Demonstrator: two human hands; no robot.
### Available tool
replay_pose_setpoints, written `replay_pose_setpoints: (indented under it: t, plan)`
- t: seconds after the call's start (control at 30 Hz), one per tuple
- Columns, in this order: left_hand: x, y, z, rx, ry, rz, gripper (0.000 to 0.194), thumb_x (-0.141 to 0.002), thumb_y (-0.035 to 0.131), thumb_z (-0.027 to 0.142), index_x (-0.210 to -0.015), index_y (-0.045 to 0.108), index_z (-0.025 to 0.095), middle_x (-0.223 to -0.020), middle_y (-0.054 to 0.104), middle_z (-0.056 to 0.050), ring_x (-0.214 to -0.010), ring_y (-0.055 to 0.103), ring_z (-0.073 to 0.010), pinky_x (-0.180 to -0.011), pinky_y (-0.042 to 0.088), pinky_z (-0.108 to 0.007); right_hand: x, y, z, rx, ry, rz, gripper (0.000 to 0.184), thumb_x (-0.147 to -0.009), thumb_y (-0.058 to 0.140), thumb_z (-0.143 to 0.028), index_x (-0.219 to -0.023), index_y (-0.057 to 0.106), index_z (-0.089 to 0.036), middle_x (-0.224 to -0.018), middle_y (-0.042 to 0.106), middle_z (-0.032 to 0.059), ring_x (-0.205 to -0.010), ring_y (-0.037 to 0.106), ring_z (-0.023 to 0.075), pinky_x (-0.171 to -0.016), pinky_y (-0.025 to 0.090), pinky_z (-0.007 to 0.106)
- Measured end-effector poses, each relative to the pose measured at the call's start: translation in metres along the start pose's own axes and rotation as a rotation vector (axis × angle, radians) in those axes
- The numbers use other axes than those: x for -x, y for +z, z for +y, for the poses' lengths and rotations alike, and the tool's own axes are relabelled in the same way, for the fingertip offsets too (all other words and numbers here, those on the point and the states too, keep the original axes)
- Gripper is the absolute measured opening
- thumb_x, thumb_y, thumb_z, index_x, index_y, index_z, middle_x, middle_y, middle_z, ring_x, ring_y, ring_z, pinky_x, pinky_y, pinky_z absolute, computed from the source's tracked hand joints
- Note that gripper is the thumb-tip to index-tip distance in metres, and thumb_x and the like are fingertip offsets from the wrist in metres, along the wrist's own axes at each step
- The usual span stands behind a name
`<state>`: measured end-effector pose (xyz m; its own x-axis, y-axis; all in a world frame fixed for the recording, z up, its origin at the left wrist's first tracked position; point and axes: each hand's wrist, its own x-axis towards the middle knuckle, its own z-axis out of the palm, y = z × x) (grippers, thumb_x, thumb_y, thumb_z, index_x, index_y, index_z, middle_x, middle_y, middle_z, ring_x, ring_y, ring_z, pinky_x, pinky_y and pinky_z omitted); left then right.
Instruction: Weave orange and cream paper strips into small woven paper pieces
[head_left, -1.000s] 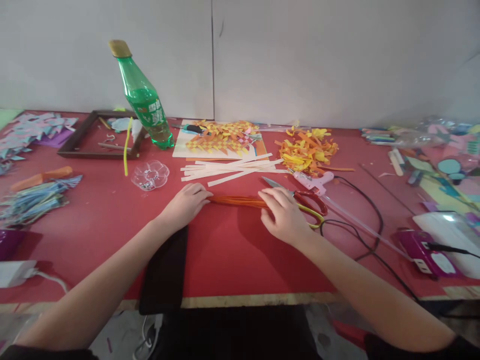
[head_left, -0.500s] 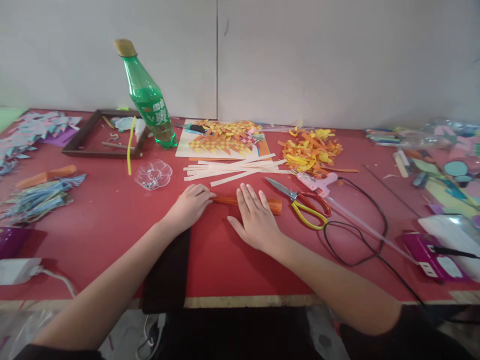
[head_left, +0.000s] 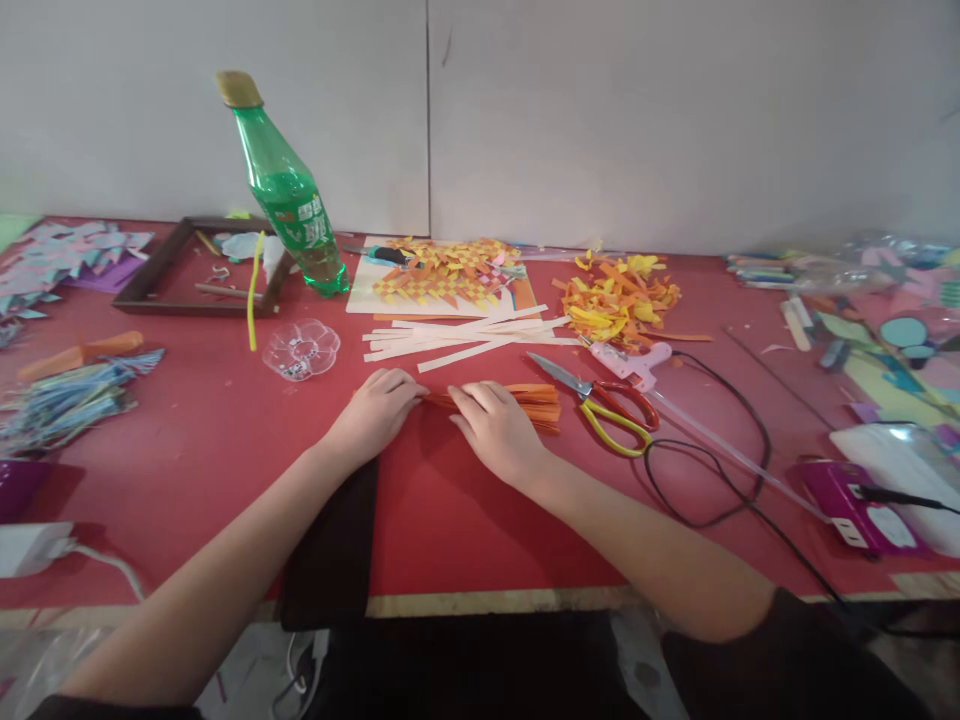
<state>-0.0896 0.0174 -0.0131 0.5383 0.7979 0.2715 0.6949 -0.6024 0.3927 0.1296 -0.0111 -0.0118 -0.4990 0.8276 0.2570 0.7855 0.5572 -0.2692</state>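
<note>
A bundle of orange paper strips (head_left: 538,405) lies crosswise in front of me, its loose ends fanned out at the right. My left hand (head_left: 382,412) is closed on the bundle's left end, fingertips pinched together. Over the middle of it, my right hand (head_left: 496,425) has curled fingers gripping the strips, and its palm hides part of them. Just beyond my hands is a loose pile of pale cream paper strips (head_left: 450,338). Scissors with one red and one yellow handle (head_left: 616,428) lie to the right of the bundle, beside a pink glue gun (head_left: 634,365).
A green bottle (head_left: 289,200) stands by a dark wooden frame (head_left: 150,275). Behind are woven orange-yellow paper pieces (head_left: 442,275) and a yellow-orange scrap heap (head_left: 619,300). A clear flower-shaped dish (head_left: 301,350) sits left; a black cable (head_left: 757,460) loops right near a purple power socket (head_left: 851,505).
My right hand has gone from lying flat with fingers stretched to curling its fingers around the strips. The bundle's right end has spread wider. My left hand keeps its pinch.
</note>
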Motion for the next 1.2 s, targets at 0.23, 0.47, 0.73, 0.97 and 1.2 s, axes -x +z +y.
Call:
replay_pose_setpoints:
  t: [0.23,0.47,0.73,0.97,1.2]
  plan:
    - [0.000,-0.001,-0.004,0.042,0.010,-0.009,0.027,-0.092,0.042,0.015,-0.097,0.068,0.017,-0.093,0.064,-0.008,-0.088,0.059,-0.0214,-0.083,0.049,-0.037,-0.010,-0.008,0.023,-0.157,0.061,0.006,0.013,-0.089,0.061,-0.018,-0.093,0.073,-0.019,-0.087,0.071,0.0055,-0.083,0.063,0.0196,-0.077,0.051,0.031]
    - [-0.001,-0.002,-0.003,0.068,0.005,0.016,0.027,-0.094,0.043,0.019,-0.097,0.070,0.016,-0.092,0.065,-0.009,-0.086,0.060,-0.0211,-0.082,0.050,-0.037,0.028,-0.034,0.068,-0.171,0.119,0.067,0.011,-0.087,0.064,-0.020,-0.088,0.075,-0.020,-0.087,0.075,0.0053,-0.081,0.070,0.0194,-0.078,0.055,0.032]
    - [0.000,-0.004,-0.002,0.013,0.000,0.015,0.028,-0.095,0.042,0.019,-0.096,0.070,0.016,-0.092,0.066,-0.009,-0.087,0.061,-0.0211,-0.083,0.051,-0.037,0.067,-0.044,0.088,-0.112,0.195,0.170,0.017,-0.089,0.060,-0.027,-0.089,0.076,-0.021,-0.089,0.076,0.0064,-0.082,0.071,0.0207,-0.080,0.057,0.034]
    - [0.002,-0.026,0.008,-0.232,-0.047,-0.089,0.025,-0.085,0.048,0.013,-0.104,0.064,0.014,-0.101,0.066,-0.011,-0.098,0.056,-0.0276,-0.091,0.048,-0.044,0.054,-0.038,0.081,-0.165,0.113,0.138,0.016,-0.090,0.060,-0.023,-0.088,0.075,-0.021,-0.087,0.075,0.0064,-0.079,0.071,0.0197,-0.075,0.057,0.031]
    - [-0.023,-0.011,0.046,-0.270,-0.027,-0.205,0.037,-0.089,0.053,0.035,-0.118,0.055,0.013,-0.122,0.058,-0.014,-0.111,0.050,-0.0303,-0.093,0.047,-0.043,0.031,-0.030,0.089,-0.239,0.050,0.122,0.015,-0.089,0.059,-0.024,-0.088,0.074,-0.022,-0.087,0.074,0.0051,-0.078,0.070,0.0188,-0.076,0.056,0.033]
